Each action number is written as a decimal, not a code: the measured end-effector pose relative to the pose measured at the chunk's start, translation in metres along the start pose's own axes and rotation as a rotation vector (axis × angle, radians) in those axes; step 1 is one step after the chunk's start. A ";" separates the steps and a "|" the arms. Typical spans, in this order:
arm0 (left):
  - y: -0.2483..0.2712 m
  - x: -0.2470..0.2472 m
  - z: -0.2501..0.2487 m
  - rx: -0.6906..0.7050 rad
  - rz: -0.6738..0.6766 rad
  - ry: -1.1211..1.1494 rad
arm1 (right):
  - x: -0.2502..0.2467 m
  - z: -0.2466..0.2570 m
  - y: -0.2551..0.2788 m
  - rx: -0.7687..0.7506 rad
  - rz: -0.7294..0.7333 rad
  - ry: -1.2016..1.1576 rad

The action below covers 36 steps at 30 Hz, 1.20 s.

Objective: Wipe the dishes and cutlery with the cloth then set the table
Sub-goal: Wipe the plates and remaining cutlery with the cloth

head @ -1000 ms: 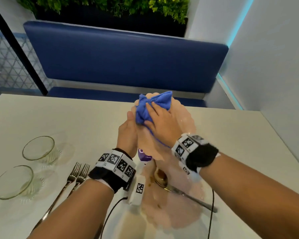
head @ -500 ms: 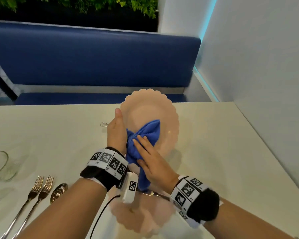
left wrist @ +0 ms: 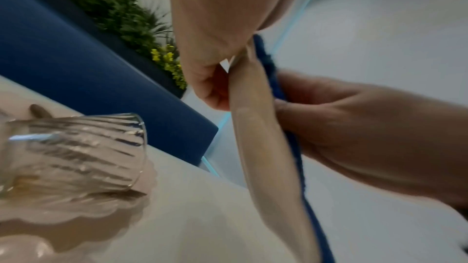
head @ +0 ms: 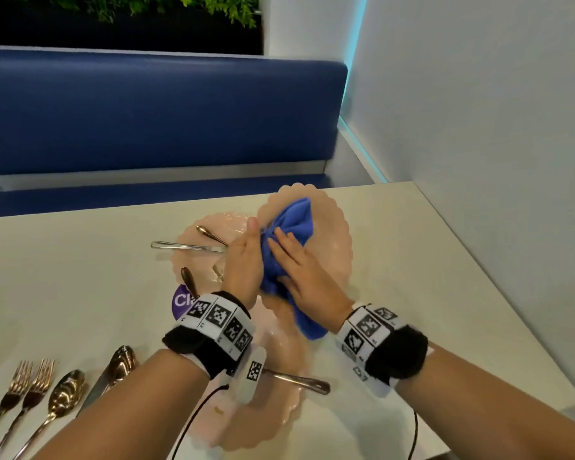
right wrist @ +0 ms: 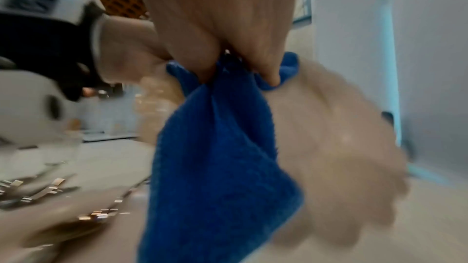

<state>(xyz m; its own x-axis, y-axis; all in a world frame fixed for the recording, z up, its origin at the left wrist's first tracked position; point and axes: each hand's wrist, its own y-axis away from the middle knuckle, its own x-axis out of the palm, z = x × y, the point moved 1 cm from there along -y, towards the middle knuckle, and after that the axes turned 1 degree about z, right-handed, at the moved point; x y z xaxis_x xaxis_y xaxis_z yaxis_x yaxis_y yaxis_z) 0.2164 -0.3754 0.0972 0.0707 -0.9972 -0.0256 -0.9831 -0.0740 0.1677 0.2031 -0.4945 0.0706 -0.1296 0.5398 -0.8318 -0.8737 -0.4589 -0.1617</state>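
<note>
I hold a pink scalloped plate (head: 334, 240) tilted up above the white table (head: 429, 277). My left hand (head: 243, 260) grips its left rim, thumb on the front and fingers behind. My right hand (head: 299, 270) presses a bunched blue cloth (head: 292, 227) against the plate's face. The left wrist view shows the plate (left wrist: 255, 131) edge-on, between my left hand (left wrist: 210, 47) and my right hand (left wrist: 354, 123), with the cloth (left wrist: 266, 57) behind it. In the right wrist view my fingers (right wrist: 263, 63) pinch the cloth (right wrist: 222, 147) on the blurred plate (right wrist: 334, 137).
A second pink plate (head: 210, 227) behind my left hand carries a knife (head: 186, 246) and a spoon. A third plate (head: 273, 413) lies near me with a utensil handle (head: 299, 383) on it. Two forks (head: 20, 386) and spoons (head: 63, 396) lie at lower left. A ribbed glass (left wrist: 76, 151) lies beside them. A wall (head: 478, 161) stands close on the right.
The cloth swept from the plate's top down to its lower left, then back up to the middle. The plate stays in my left hand, and my view has swung to the right.
</note>
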 end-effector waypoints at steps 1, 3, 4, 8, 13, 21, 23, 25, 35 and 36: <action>0.003 0.003 -0.002 0.026 -0.005 -0.012 | -0.010 -0.012 -0.006 0.060 -0.026 0.088; 0.007 0.009 -0.004 0.052 -0.001 0.014 | -0.031 -0.036 -0.010 0.215 -0.062 0.179; 0.009 0.010 -0.006 0.040 0.009 0.037 | -0.040 -0.044 -0.007 0.272 -0.067 0.165; 0.011 0.015 -0.002 -0.147 -0.101 0.115 | -0.044 -0.067 0.027 0.300 0.029 0.215; -0.001 0.029 0.038 -0.267 -0.144 0.126 | -0.055 -0.075 0.066 0.584 0.093 -0.265; -0.016 0.060 0.088 -0.294 -0.008 -0.217 | -0.101 -0.086 0.095 0.623 -0.335 -1.560; -0.020 0.065 0.097 -0.318 0.026 -0.326 | -0.098 -0.093 0.099 0.661 -0.376 -1.694; -0.024 0.067 0.104 -0.367 0.057 -0.395 | -0.094 -0.097 0.099 0.661 -0.413 -1.735; -0.014 0.025 0.071 0.002 0.048 -0.773 | -0.065 -0.077 0.068 0.642 -0.366 -1.890; -0.018 0.013 0.065 0.072 -0.029 -0.778 | -0.061 -0.077 0.064 0.659 -0.356 -1.927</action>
<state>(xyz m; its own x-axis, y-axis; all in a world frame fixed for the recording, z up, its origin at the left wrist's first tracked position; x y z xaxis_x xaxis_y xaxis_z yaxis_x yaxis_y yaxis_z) 0.2245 -0.3856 0.0294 -0.0159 -0.6966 -0.7173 -0.9931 -0.0726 0.0925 0.1910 -0.6108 0.0700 0.2116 0.6155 0.7592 -0.9095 -0.1603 0.3835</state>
